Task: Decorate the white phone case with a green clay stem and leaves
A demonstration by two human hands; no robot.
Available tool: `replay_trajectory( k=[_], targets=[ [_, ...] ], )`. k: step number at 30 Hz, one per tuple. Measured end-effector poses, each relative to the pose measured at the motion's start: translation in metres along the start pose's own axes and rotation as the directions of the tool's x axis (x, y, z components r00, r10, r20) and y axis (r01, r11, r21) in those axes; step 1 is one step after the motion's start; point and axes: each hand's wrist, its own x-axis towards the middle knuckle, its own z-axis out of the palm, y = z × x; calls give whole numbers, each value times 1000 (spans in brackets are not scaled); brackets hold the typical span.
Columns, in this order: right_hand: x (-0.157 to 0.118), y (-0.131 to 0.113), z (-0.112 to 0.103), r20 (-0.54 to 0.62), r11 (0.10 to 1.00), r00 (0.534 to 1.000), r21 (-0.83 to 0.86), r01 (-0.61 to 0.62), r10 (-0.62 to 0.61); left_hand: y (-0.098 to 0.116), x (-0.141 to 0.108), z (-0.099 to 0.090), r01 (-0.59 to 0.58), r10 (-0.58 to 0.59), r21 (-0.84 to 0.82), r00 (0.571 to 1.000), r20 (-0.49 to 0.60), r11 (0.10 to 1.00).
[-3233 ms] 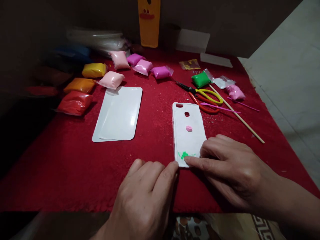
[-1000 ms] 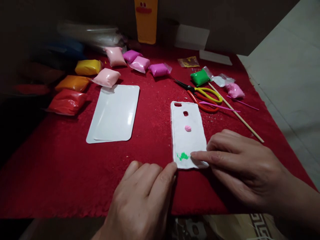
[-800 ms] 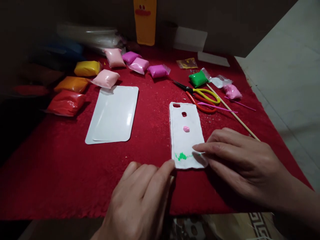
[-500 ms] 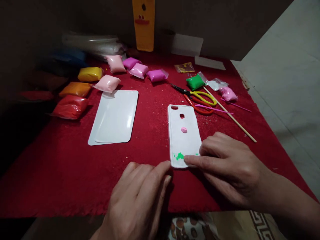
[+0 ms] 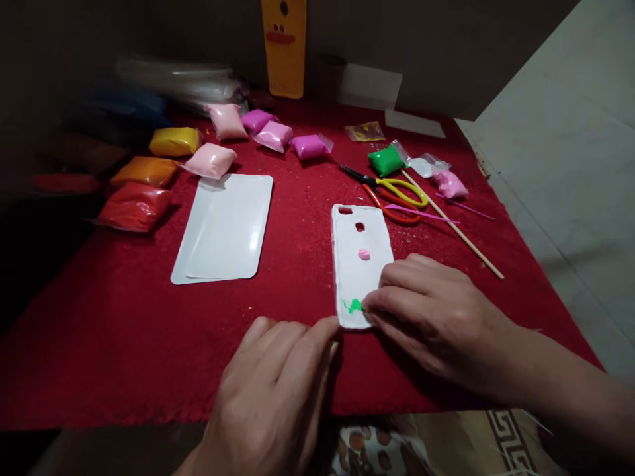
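The white case (image 5: 358, 275) on the red tabletop (image 5: 149, 344) (probably light, soft-faced) seems best held by its edges, the left hand (image 5: 278, 383) curled at one corner, the right hand (image 5: 434, 314) bunched by the green patch (image 5: 354, 305), neither grip clear

A dark panel (image 5: 426, 46) stands behind the red cloth (image 5: 297, 264) in dim light, pale floor tiles (image 5: 570, 145) to the right

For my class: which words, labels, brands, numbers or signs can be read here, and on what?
None: no text can be read.
White, rectangular, phone-case-shaped piece: only a green smear and a pink lump, no letters.
Yellow-orange rectangular panel: red and dark shapes, no letters.
Flat, clear plastic packet with yellow bits: too small to tell.
Dark blue bundle at back left: too dim to tell.
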Motion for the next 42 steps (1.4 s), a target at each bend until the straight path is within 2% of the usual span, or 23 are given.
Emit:
replay_trajectory(
  k=[7, 11, 19, 24, 29, 32, 35, 36, 37, 38, 39, 40, 41, 42],
  targets=[
    [1, 0, 6, 20, 1000, 1000, 0, 3, -3, 1, 1, 0, -13, 13, 11, 1000, -15, 1000],
    [1, 1, 8, 40, 999, 999, -42, 3, -2, 1, 1, 0, -7, 6, 21, 1000, 19, 1000],
    [2, 2, 13, 45, 997, 999, -73, -23, 26, 1, 1, 1, 5, -5, 33, 1000, -7, 999],
    [2, 1, 3, 49, 997, 997, 54, -56, 53, 1, 2, 0, 11, -10, 54, 1000, -13, 998],
    [-1, 3, -7, 16, 955, 982, 229, -187, 188, 2, 0, 0, 15, -15, 42, 1000, 6, 999],
    [-3, 3, -7, 13, 939, 976, 271, -211, 216, 2, -1, 0, 20, -20, 25, 1000, 18, 999],
    [-2, -2, -8, 11, 911, 968, 336, -241, 252, 2, -2, -5, 135, -135, -140, 991, 14, 981],
    [-1, -5, -9, 4, 899, 963, 359, -252, 269, 2, -2, -8, 220, -220, -262, 975, 28, 940],
    [-1, -9, -11, -5, 887, 958, 380, -263, 286, 3, -1, -11, 318, -322, -419, 945, 64, 850],
    [-1, -13, -12, -16, 876, 954, 400, -268, 299, 4, 1, -15, 411, -417, -590, 899, 136, 695],
    [-1, -17, -14, -24, 867, 951, 418, -271, 309, 6, 4, -19, 481, -480, -740, 843, 242, 471],
    [-2, -22, -16, -35, 859, 949, 438, -267, 313, 9, 7, -22, 518, -497, -829, 787, 366, 210],
    [-3, -27, -17, -44, 851, 950, 459, -255, 308, 13, 11, -23, 514, -473, -857, 745, 470, -42],
    [-4, -32, -19, -61, 847, 953, 479, -232, 296, 17, 16, -24, 488, -431, -839, 720, 544, -243]
  ],
)
